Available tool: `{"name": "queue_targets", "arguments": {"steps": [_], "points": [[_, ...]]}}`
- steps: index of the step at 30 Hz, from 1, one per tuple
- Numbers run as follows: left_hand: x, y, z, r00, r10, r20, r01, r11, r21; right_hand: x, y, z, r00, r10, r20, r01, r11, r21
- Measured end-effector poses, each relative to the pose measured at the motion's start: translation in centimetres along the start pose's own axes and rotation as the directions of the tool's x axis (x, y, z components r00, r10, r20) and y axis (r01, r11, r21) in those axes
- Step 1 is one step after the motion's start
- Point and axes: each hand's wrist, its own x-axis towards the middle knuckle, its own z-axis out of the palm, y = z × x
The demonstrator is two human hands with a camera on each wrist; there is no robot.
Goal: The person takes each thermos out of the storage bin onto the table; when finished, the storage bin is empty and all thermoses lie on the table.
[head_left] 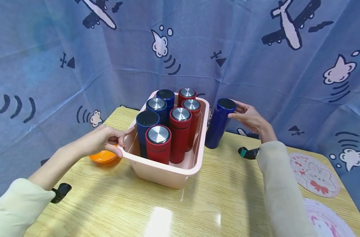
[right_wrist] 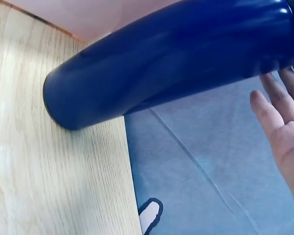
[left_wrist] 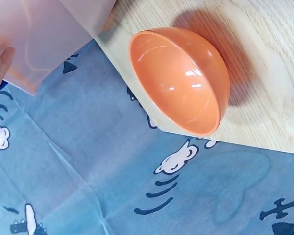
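Closest in, the wooden table (head_left: 203, 204) is catching bright glare, and two round mats (head_left: 314, 174) are lying toward its right side. Just beyond, the pink tub (head_left: 159, 176) is standing on the wood, and the left hand (head_left: 104, 140) is pinching its near left corner between thumb and fingers. That rim is looking like stiff plastic, a firm place for gripping, though the loaded tub is probably weighing a good deal. An orange bowl (head_left: 104, 157) is sitting outside, just left of the tub. Inside the tub, four red bottles (head_left: 180, 141) and three blue bottles (head_left: 141, 140) are standing close together.

Farther along, outside the tub's right wall, the lone blue bottle (head_left: 217, 126) is resting its base on the table and leaning toward the right hand (head_left: 249, 117), whose thumb and fingers are holding it near its dark lid (head_left: 226, 103). Its body is appearing rigid, probably metal, so squeezing is unlikely to dent it; its gloss is suggesting slipperiness, and I cannot tell whether it is carrying liquid. Gripping so high is leaving the base freer to swing; wrapping the middle is likely steadier. Behind everything, a blue curtain (head_left: 197, 42) is hanging.
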Motion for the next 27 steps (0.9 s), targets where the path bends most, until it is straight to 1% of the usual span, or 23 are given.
{"name": "queue_targets", "arguments": {"steps": [4, 7, 11, 16, 21, 23, 25, 27], "points": [[-0.1, 0.0, -0.1, 0.999, 0.043, -0.006, -0.043, 0.999, -0.008, -0.6, 0.0, -0.4, 1.0, -0.01, 0.026, 0.008, 0.999, 0.053], [0.0, -0.1, -0.1, 0.999, 0.053, 0.0, -0.053, 0.998, -0.026, -1.2, 0.1, -0.9, 1.0, -0.007, 0.024, 0.006, 0.999, 0.036], [0.1, -0.2, -0.1, 0.998, 0.057, 0.004, -0.057, 0.998, -0.029, -1.9, 0.4, -1.5, 1.0, -0.015, 0.007, 0.015, 1.0, 0.01], [0.2, -0.2, 0.0, 0.998, 0.055, 0.004, -0.055, 0.998, -0.012, -2.9, 0.9, -2.3, 0.998, -0.065, 0.013, 0.063, 0.992, 0.109], [0.1, -0.1, 0.1, 0.999, 0.044, -0.001, -0.044, 0.999, 0.025, -3.8, 1.3, -2.7, 0.995, -0.1, 0.008, 0.097, 0.975, 0.199], [0.1, -0.1, 0.1, 0.999, 0.043, -0.004, -0.043, 0.998, 0.038, -4.2, 1.3, -2.7, 0.993, -0.119, 0.021, 0.111, 0.967, 0.23], [0.1, -0.1, 0.1, 0.999, 0.043, -0.006, -0.043, 0.998, 0.044, -4.7, 1.3, -2.7, 0.991, -0.13, 0.025, 0.121, 0.966, 0.228], [0.0, -0.1, 0.1, 0.999, 0.044, -0.004, -0.044, 0.998, 0.034, -5.2, 1.2, -2.5, 0.99, -0.139, 0.019, 0.133, 0.971, 0.2]]}}
